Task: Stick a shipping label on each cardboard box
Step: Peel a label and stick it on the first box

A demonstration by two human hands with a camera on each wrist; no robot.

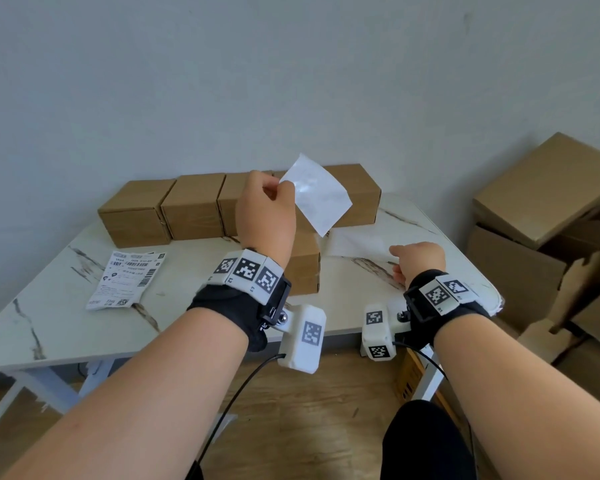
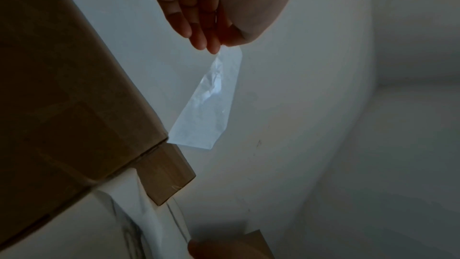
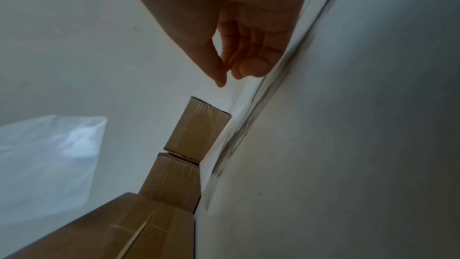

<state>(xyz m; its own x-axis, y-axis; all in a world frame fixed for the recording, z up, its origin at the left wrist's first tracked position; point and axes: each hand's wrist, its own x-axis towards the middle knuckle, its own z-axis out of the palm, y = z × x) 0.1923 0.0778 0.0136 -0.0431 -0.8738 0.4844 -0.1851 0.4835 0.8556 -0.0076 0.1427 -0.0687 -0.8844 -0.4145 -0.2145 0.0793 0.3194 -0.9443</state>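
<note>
My left hand is raised over the table and pinches the corner of a blank, glossy white sheet; no print shows on it. In the left wrist view the sheet hangs from the fingertips beside a cardboard box. That box stands under my left wrist. Several more boxes line the wall. My right hand hovers low at the table's right side, fingers loosely curled, nothing between them. A second pale sheet lies flat just beyond it.
A stack of printed shipping labels lies on the left of the marble-patterned table. Large cardboard cartons are piled on the floor at the right. The wall stands right behind the row of boxes.
</note>
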